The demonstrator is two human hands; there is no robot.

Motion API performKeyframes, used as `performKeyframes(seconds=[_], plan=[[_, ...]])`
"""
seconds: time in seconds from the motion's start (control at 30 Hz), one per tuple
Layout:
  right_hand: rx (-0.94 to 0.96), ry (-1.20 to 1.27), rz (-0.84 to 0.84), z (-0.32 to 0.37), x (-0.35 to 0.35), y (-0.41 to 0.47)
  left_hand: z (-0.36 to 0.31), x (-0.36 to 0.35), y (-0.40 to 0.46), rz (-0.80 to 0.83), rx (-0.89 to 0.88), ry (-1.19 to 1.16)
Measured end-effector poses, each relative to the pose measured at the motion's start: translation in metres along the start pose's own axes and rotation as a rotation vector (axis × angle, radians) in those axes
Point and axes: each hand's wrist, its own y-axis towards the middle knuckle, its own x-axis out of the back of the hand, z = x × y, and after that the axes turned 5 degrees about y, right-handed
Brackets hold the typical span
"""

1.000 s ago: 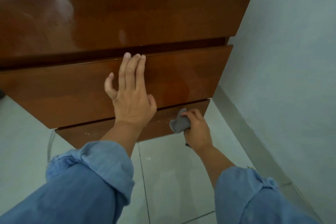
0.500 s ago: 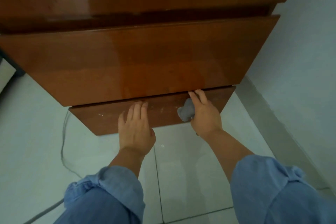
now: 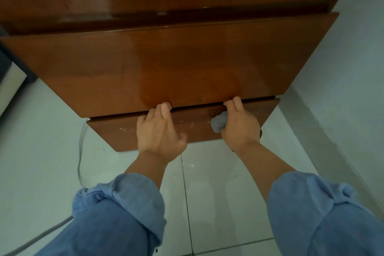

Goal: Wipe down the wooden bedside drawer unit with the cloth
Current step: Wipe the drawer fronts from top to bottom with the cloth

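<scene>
The glossy brown wooden drawer unit (image 3: 166, 68) fills the upper view, seen from above. Its bottom drawer front (image 3: 116, 133) is scuffed with pale marks. My left hand (image 3: 160, 133) lies on that drawer with its fingertips hooked into the gap at the drawer's top edge. My right hand (image 3: 239, 124) holds a small bunched grey cloth (image 3: 218, 122) in its palm, and two of its fingers also hook into the same gap further right.
A pale wall (image 3: 342, 68) with a grey skirting board (image 3: 324, 141) runs close along the unit's right side. A grey cable (image 3: 80, 162) trails over the light floor tiles (image 3: 41, 162) at the left. A dark furniture edge (image 3: 8, 62) shows at far left.
My left hand came down from the middle drawer front to the bottom drawer and hooked its fingers over the top edge. My right hand, still holding the cloth, hooked in too.
</scene>
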Motion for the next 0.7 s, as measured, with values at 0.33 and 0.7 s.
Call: performKeyframes(seconds=[0.33, 0.7], plan=[[-0.021, -0.063, 0.024, 0.009, 0.011, 0.003, 0.007, 0.008, 0.003, 0.020, -0.066, 0.068], [-0.048, -0.015, 0.113, 0.018, 0.031, 0.003, 0.009, 0.017, 0.008, 0.052, -0.053, 0.114]])
